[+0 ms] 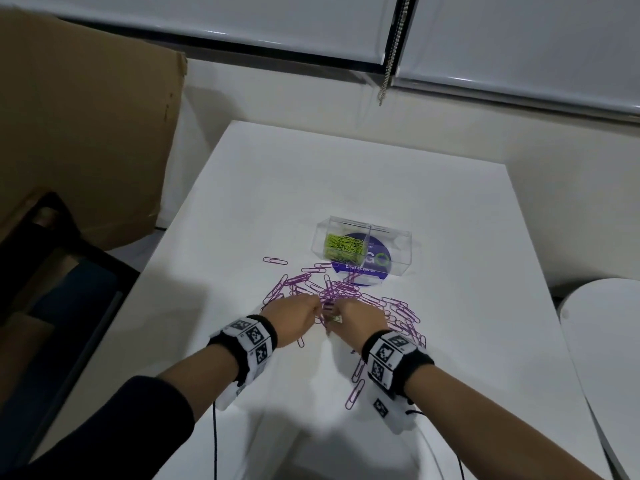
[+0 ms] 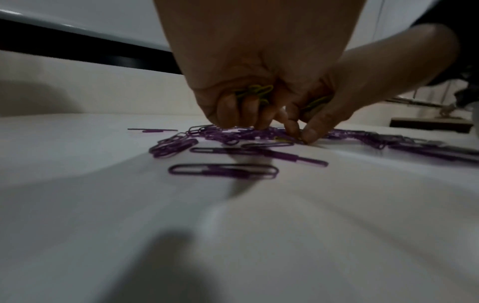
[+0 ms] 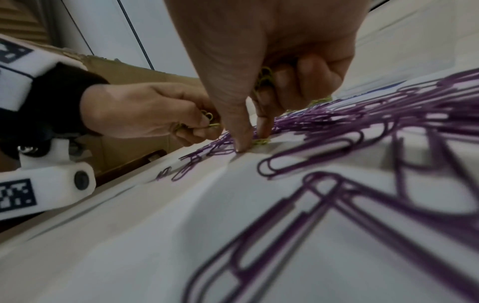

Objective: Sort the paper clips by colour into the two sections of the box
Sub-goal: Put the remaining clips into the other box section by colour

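- Head view: we see a loose heap of thin purple wire paper clips (image 1: 332, 292) spread over the white table (image 1: 415, 188) at the middle of the frame, reaching down to the lower right. Just above it stands the clear plastic two-section box (image 1: 363, 247), its left section holding small lime-green wire paper clips (image 1: 343, 244) and its right section apparently without clips.
- We judge the clips light, stiff and springy — and slick on the smooth tabletop. Overlapping ones will likely hook together, so a clip is best nipped by one rounded end and lifted clear of the tangle.
- Left wrist view: our left hand (image 2: 249, 82), at the upper centre, has its fingers curled into the palm around a small bunch of green clips, with the fingertips (image 2: 228, 114) down on the purple heap.
- Right wrist view: our right hand (image 3: 272, 61) also keeps green clips tucked under its curled outer fingers, while thumb and forefinger are almost closed, their tips on the table either side of one more green clip (image 3: 261, 141) at the heap's edge — whether it is properly gripped yet, we cannot tell.
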